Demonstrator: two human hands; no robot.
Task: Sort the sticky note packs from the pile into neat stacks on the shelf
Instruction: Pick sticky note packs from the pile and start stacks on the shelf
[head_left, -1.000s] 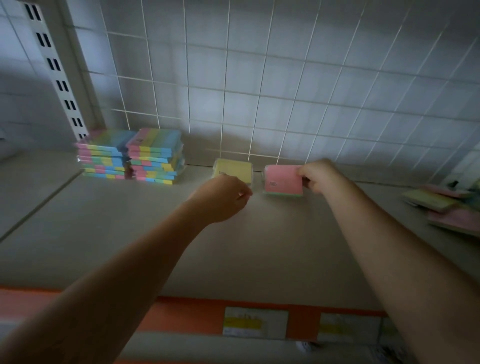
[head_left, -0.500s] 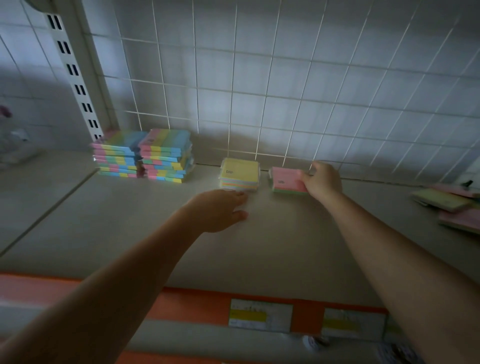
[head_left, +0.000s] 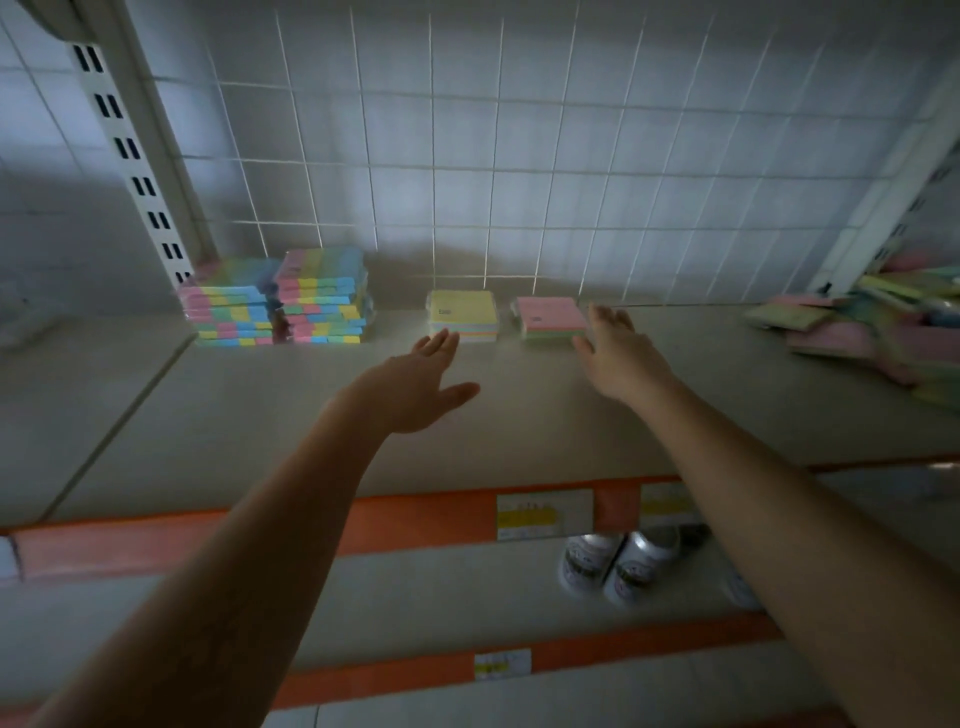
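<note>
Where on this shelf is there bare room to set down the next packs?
Bare shelf runs along the front, before the striped stacks. A free strip lies between the pink-topped pack and the loose pile. The gap between it and the yellow-topped pack is tight.

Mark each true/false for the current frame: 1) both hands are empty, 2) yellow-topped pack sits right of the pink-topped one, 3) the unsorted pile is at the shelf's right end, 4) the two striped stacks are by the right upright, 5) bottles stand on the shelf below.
1) True. The left hand and right hand have straight fingers and hold nothing.
2) False. The yellow-topped pack sits left of the pink-topped pack.
3) True. The unsorted pile lies at the right end.
4) False. The striped stacks stand by the left slotted upright.
5) True. Bottles stand on the lower shelf.
</note>
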